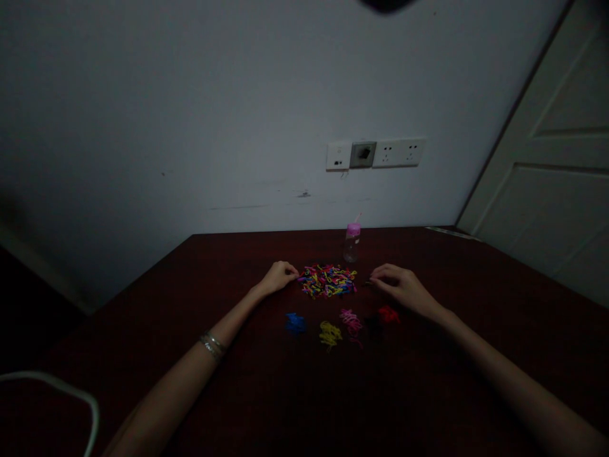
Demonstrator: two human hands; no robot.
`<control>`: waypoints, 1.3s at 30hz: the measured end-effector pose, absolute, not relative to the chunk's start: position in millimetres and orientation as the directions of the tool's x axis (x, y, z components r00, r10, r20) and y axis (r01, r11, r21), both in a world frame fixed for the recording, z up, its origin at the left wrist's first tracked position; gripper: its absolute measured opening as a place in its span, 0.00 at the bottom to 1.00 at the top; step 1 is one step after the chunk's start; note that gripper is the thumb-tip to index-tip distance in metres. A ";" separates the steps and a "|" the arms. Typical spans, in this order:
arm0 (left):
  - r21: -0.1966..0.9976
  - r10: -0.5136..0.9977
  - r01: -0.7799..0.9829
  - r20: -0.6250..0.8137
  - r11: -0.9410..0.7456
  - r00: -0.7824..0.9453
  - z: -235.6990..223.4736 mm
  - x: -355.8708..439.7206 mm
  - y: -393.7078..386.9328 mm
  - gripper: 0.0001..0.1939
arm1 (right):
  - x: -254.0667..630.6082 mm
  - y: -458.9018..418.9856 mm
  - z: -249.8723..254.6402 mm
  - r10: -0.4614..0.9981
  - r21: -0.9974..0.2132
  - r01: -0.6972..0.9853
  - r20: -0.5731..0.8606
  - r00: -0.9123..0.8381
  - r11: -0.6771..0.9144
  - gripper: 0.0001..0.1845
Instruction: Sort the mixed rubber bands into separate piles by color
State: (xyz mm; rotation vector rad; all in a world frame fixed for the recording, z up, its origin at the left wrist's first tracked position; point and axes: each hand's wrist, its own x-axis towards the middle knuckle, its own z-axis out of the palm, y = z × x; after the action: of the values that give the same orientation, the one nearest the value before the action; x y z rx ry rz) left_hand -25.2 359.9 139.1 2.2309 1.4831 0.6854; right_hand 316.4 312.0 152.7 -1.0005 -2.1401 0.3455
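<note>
A mixed pile of small coloured loop-shaped pieces point(328, 281) lies on the dark red table. My left hand point(280, 278) rests at the pile's left edge, its fingertips pinched together against the outer pieces; whether they grip one is too small to tell. To the right of the pile, my right hand point(399, 285) is closed in a pinch, with a tiny dark piece point(368, 282) at its fingertips. Nearer to me are sorted heaps: blue point(295, 323), yellow point(329, 334), pink point(351, 322) and red point(389, 315). A dim black heap point(373, 325) shows between pink and red.
Behind the pile stands a clear bottle with a pink lid point(353, 232). Wall sockets point(398, 153) are above the table's back edge. A white door point(552, 178) is at the right, and a pale cable point(61, 383) curves at the lower left.
</note>
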 end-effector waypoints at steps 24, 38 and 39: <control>0.594 0.923 0.709 0.291 -0.380 0.251 158.2 -23.2 348.6 0.08 | 307.8 308.6 152.0 0.711 -0.469 0.538 0.525 -0.468 0.701 0.09; 0.665 0.801 0.511 0.234 -0.545 0.551 185.8 40.9 292.0 0.06 | 279.3 280.0 169.6 0.672 -0.485 0.466 0.510 -0.536 0.740 0.10; 0.667 0.798 0.507 0.229 -0.546 0.558 186.0 42.9 289.7 0.06 | 277.2 278.5 169.0 0.668 -0.481 0.464 0.506 -0.545 0.743 0.11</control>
State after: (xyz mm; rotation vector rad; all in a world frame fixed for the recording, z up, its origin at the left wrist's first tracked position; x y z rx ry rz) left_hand 42.9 289.7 186.0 2.2535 1.0459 0.7097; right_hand 277.2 278.5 169.0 -0.8477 -2.2481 0.3810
